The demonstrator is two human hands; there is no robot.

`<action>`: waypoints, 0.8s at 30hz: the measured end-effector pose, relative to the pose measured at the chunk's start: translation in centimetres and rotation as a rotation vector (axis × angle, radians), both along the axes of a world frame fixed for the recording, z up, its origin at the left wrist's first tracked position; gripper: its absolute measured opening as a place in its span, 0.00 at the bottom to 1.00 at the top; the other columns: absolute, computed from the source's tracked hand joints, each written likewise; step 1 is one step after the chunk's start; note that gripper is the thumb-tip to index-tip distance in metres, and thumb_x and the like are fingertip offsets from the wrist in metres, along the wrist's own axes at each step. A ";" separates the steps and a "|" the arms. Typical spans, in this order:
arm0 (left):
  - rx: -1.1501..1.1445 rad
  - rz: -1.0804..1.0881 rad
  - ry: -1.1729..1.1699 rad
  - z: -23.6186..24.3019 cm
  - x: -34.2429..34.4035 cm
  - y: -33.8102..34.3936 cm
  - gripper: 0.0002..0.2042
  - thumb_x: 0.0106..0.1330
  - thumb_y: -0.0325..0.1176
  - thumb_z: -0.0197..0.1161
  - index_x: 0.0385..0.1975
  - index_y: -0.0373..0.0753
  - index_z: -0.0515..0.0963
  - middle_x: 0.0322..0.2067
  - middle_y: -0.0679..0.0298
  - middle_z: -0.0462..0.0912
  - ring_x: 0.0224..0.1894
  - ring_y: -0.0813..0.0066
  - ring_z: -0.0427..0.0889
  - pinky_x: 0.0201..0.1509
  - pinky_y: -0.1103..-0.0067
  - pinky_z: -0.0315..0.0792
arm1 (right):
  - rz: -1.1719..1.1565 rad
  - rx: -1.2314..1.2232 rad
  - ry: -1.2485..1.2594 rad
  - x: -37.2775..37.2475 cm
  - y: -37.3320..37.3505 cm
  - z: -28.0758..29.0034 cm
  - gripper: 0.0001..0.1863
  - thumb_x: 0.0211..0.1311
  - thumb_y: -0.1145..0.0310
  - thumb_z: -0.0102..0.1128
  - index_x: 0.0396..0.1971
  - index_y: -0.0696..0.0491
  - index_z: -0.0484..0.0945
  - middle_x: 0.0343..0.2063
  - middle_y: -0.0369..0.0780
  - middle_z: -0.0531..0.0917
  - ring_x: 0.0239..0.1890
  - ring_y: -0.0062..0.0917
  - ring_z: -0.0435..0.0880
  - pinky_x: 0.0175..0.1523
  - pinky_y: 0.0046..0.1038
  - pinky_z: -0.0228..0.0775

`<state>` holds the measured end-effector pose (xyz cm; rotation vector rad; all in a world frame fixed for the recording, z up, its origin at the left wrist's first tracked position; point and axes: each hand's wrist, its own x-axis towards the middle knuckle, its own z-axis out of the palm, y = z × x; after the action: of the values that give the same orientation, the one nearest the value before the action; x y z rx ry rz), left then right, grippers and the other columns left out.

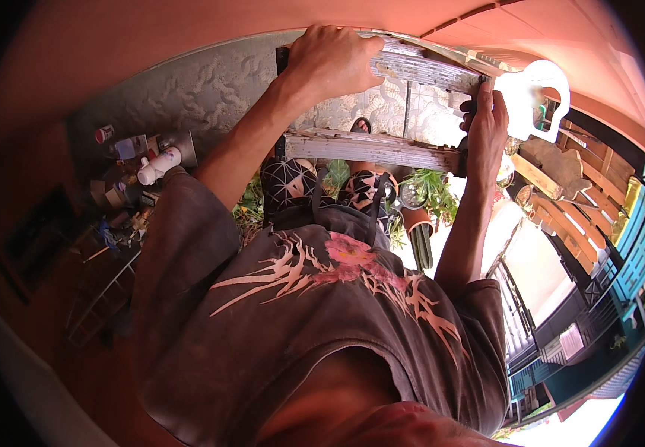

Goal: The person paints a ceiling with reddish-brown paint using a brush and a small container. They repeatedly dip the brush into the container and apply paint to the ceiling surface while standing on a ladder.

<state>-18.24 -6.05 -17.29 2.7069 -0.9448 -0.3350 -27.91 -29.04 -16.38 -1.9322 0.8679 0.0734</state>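
A worn metal stepladder stands in front of me, with an upper step (430,68) and a lower step (375,147), both scuffed and paint-spotted. My left hand (331,61) is closed over the upper step near its left end. At the right side, my right hand (488,123) wraps its fingers round the ladder's dark side rail; part of that grip is hidden. Just beyond the right hand is a bright white object with a loop handle (553,93), overexposed and partly lost in glare. One sandalled foot (361,125) shows between the steps.
Potted plants (430,190) stand below the ladder. To the left lies clutter with a white bottle (160,165) and small boxes. Wooden planks (561,201) and a turquoise railing (635,261) are at the right. A salmon-coloured wall (211,22) curves along the top.
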 end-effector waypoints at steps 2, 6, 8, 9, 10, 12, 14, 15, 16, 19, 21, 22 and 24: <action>-0.023 0.007 -0.046 0.1 -0.1 -0.1 0.25 0.48 0.47 0.76 0.47 0.45 0.86 0.28 0.54 0.87 0.38 0.56 0.88 0.46 0.63 0.80 | 0.073 -0.045 -0.025 -0.7 -0.3 -0.2 0.24 0.79 0.49 0.44 0.39 0.56 0.75 0.23 0.37 0.79 0.22 0.18 0.73 0.29 0.24 0.67; -0.011 -0.019 -0.098 -0.2 -0.1 -0.7 0.23 0.50 0.46 0.76 0.46 0.44 0.86 0.30 0.55 0.88 0.36 0.56 0.88 0.44 0.64 0.81 | 0.285 -0.284 -0.095 -1.8 -1.5 -2.1 0.15 0.75 0.60 0.47 0.43 0.57 0.76 0.29 0.41 0.79 0.27 0.27 0.80 0.32 0.30 0.72; 0.059 -0.041 -0.015 0.0 0.2 -1.1 0.25 0.58 0.50 0.72 0.48 0.38 0.84 0.41 0.49 0.86 0.42 0.54 0.87 0.49 0.64 0.79 | 0.421 -0.425 -0.146 -2.2 -2.5 -3.1 0.11 0.71 0.71 0.50 0.47 0.57 0.77 0.34 0.45 0.79 0.32 0.35 0.84 0.34 0.35 0.75; 0.024 -0.056 0.002 1.1 0.6 -1.3 0.24 0.59 0.51 0.72 0.44 0.36 0.84 0.39 0.46 0.86 0.41 0.49 0.87 0.48 0.62 0.79 | 0.420 -0.438 -0.257 -2.3 -2.9 -4.1 0.13 0.75 0.64 0.49 0.45 0.58 0.76 0.30 0.42 0.81 0.28 0.28 0.82 0.33 0.31 0.73; -0.016 -0.078 0.023 1.9 0.7 -1.5 0.25 0.59 0.52 0.71 0.41 0.34 0.85 0.36 0.42 0.85 0.41 0.44 0.86 0.47 0.61 0.79 | 0.417 -0.460 -0.364 -2.5 -3.4 -5.0 0.19 0.79 0.57 0.48 0.43 0.60 0.76 0.25 0.40 0.83 0.24 0.20 0.79 0.32 0.27 0.72; -0.082 -0.073 -0.025 2.9 0.2 -1.4 0.23 0.56 0.49 0.72 0.39 0.33 0.84 0.34 0.41 0.85 0.39 0.42 0.85 0.45 0.59 0.79 | 0.389 -0.441 -0.332 -2.1 -3.0 -4.6 0.19 0.79 0.56 0.48 0.43 0.60 0.76 0.27 0.40 0.84 0.25 0.20 0.80 0.33 0.27 0.73; -0.152 -0.037 -0.081 2.4 -0.2 -1.2 0.22 0.55 0.49 0.72 0.36 0.33 0.84 0.33 0.41 0.85 0.38 0.42 0.85 0.44 0.58 0.78 | 0.329 -0.406 -0.248 -1.5 -2.2 -3.6 0.20 0.78 0.55 0.49 0.44 0.60 0.77 0.30 0.42 0.86 0.26 0.20 0.81 0.35 0.27 0.74; -0.172 -0.118 -0.123 2.3 0.5 -0.3 0.22 0.58 0.48 0.70 0.40 0.34 0.83 0.31 0.42 0.85 0.37 0.43 0.85 0.43 0.58 0.78 | 0.314 -0.361 -0.260 -1.5 -2.1 -2.2 0.23 0.79 0.52 0.47 0.46 0.60 0.77 0.32 0.42 0.87 0.28 0.21 0.81 0.37 0.28 0.75; -0.133 -0.131 -0.112 0.9 0.5 -1.3 0.22 0.59 0.48 0.70 0.42 0.34 0.83 0.31 0.42 0.84 0.37 0.42 0.85 0.42 0.58 0.78 | 0.252 -0.350 -0.233 -2.5 -2.2 -2.2 0.26 0.79 0.49 0.44 0.48 0.60 0.78 0.33 0.42 0.87 0.29 0.22 0.82 0.40 0.29 0.75; 0.051 -0.065 -0.147 3.1 -0.8 -0.9 0.22 0.63 0.46 0.67 0.49 0.35 0.80 0.32 0.42 0.84 0.38 0.42 0.85 0.43 0.59 0.78 | 0.215 -0.403 -0.256 -2.8 -0.4 -0.2 0.20 0.78 0.59 0.47 0.40 0.61 0.81 0.26 0.40 0.85 0.26 0.23 0.83 0.32 0.29 0.76; 0.082 -0.137 -0.147 3.5 -1.6 -0.8 0.22 0.65 0.44 0.65 0.53 0.36 0.79 0.37 0.41 0.84 0.41 0.44 0.85 0.45 0.61 0.78 | 0.202 -0.452 -0.242 -2.8 -1.4 -0.5 0.19 0.76 0.60 0.49 0.38 0.62 0.81 0.26 0.41 0.85 0.26 0.23 0.83 0.32 0.29 0.76; -0.017 -0.165 -0.254 2.7 -1.7 0.9 0.21 0.66 0.44 0.65 0.53 0.37 0.79 0.42 0.41 0.83 0.45 0.46 0.85 0.48 0.62 0.77 | 0.221 -0.484 -0.256 -2.5 -1.5 -0.8 0.19 0.75 0.61 0.50 0.38 0.62 0.81 0.26 0.41 0.86 0.25 0.23 0.83 0.31 0.29 0.76; -0.233 -0.181 -0.475 1.7 -1.1 4.6 0.20 0.67 0.44 0.65 0.53 0.38 0.79 0.52 0.40 0.80 0.52 0.50 0.83 0.53 0.65 0.76 | 0.290 -0.499 -0.327 0.6 -5.0 -2.5 0.16 0.71 0.63 0.54 0.36 0.61 0.84 0.26 0.42 0.87 0.24 0.23 0.83 0.31 0.28 0.75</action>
<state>-19.33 -1.47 -15.61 2.5308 -1.2635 0.3850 -27.28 -34.06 -18.88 -2.4368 0.4024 -0.3078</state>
